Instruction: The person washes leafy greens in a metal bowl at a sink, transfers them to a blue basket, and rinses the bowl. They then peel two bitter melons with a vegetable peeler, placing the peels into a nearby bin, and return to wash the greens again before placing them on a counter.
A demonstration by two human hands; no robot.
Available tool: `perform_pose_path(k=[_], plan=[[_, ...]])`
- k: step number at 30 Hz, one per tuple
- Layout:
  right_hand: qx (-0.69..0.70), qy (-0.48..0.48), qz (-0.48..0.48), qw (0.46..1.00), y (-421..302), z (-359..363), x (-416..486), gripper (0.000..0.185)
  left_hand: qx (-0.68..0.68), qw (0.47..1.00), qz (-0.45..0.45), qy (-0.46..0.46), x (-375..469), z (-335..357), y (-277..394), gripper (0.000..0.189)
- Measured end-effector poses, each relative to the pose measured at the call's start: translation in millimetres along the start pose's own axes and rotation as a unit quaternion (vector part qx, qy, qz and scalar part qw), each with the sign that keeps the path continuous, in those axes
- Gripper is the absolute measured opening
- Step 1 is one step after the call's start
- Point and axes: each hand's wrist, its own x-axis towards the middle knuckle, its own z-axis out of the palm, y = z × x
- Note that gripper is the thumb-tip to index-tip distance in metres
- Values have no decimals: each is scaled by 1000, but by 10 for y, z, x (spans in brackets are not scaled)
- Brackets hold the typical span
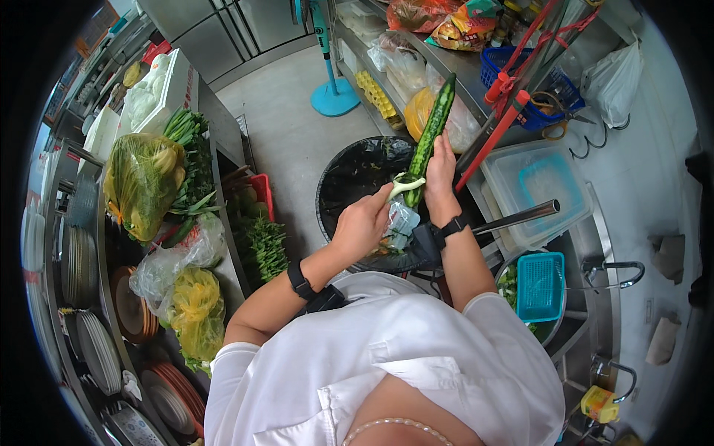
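A long green cucumber [430,134] tilts up and away over a round bin [319,206] lined with a black bag. Pale, lighter patches run along its skin. My right hand [440,170] holds the cucumber along its lower right side. In my left hand [360,226] is a pale Y-shaped peeler [411,184], its head lying across the cucumber near the lower end. Beneath the cucumber, clear plastic packaging [400,226] and vegetable scraps lie in the bin. The fingers partly hide the peeler's handle.
Bagged leafy greens [144,181] and a yellow bag [198,312] crowd the left shelf. Red-capped poles [491,142] lean close by my right hand. A lidded plastic box [538,189], a turquoise basket [540,287] and the sink faucet [619,270] are right. A blue fan base [334,97] stands ahead.
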Motion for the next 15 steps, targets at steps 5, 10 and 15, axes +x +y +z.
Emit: perform_pose_path(k=[5, 10, 15], plan=[[-3, 62, -10, 998, 245, -104, 306, 42, -15, 1000, -14, -2, -98, -83, -64, 36], [24, -1, 72, 997, 172, -111, 202, 31, -39, 997, -67, 20, -42, -227, -98, 36], [-1, -130, 181, 975, 20, 104, -386, 33, -30, 992, -53, 109, 371, -403, -169, 34]])
